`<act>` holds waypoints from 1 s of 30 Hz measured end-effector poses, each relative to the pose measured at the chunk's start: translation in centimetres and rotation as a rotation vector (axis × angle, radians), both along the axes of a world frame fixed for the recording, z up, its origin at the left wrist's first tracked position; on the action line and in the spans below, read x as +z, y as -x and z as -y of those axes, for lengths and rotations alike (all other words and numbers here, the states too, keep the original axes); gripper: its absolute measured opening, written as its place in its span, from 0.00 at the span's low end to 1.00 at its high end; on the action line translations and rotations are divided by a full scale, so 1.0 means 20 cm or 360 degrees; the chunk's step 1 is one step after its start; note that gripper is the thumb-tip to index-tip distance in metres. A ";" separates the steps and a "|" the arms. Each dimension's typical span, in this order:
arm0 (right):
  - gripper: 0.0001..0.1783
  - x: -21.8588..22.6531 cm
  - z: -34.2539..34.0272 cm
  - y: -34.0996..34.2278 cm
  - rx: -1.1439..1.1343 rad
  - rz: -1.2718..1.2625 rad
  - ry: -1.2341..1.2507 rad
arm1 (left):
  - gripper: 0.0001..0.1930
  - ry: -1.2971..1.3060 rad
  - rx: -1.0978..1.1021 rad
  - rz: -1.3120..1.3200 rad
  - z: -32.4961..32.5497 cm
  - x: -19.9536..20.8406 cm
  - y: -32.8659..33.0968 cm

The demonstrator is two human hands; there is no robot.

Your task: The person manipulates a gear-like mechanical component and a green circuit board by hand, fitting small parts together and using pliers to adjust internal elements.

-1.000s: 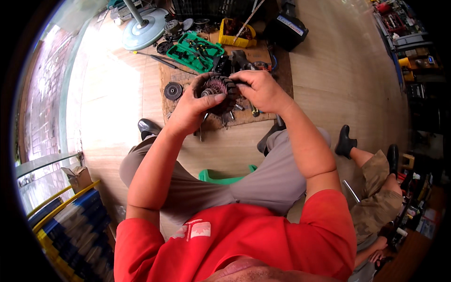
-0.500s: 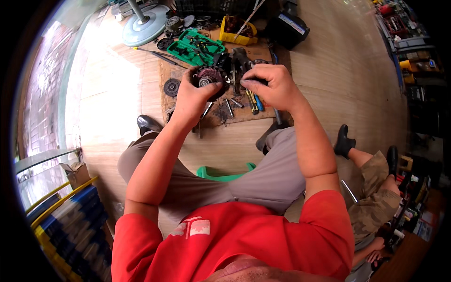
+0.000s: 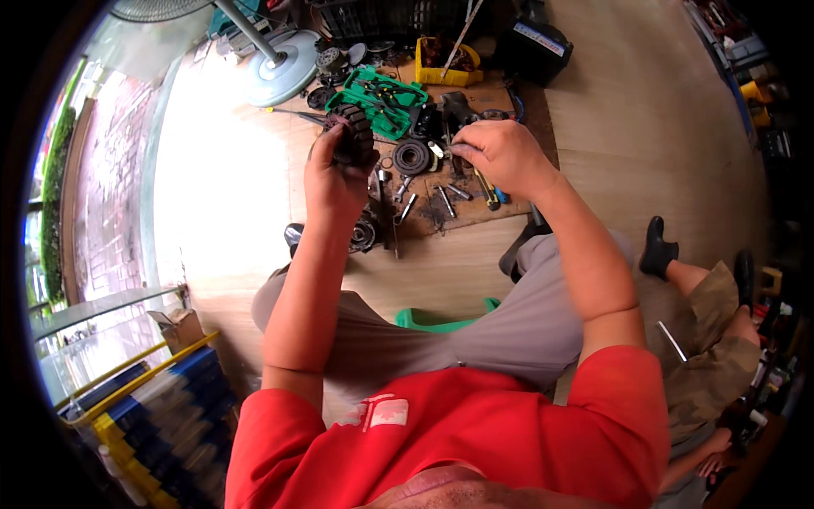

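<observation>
My left hand is closed around a dark, round machine part. Its ridged rim faces to the right, and a reddish inner side shows by my thumb. My right hand hovers over the cardboard, thumb and index finger pinched together. Anything between those fingertips is too small to make out. A small white piece shows just left of them; I cannot tell whether they touch it. Between my hands a dark ring-shaped part lies on the cardboard. Several metal sockets or rods and a yellow-handled tool lie closer to me.
Beyond my hands lies an open green tool case. A yellow bin of dark parts and a black box-shaped battery stand farther back. A fan base is at the far left. Another person's legs are on the right.
The view has swung left. My left hand has tilted the round part from face-on to edge-on and moved it left, uncovering the ring-shaped part. My right hand keeps its pinch.
</observation>
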State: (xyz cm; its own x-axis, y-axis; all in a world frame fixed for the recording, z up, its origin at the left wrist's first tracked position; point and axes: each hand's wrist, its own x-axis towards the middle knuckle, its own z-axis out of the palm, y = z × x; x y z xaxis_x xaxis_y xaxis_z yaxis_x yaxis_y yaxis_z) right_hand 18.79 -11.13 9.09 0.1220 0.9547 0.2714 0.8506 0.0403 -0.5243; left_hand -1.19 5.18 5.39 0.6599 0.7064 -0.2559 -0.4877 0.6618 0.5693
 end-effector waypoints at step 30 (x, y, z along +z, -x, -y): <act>0.34 -0.13 -0.06 0.07 0.0024 -0.0622 0.0370 | 0.17 -0.0479 -0.0213 -0.0088 0.18 0.08 -0.01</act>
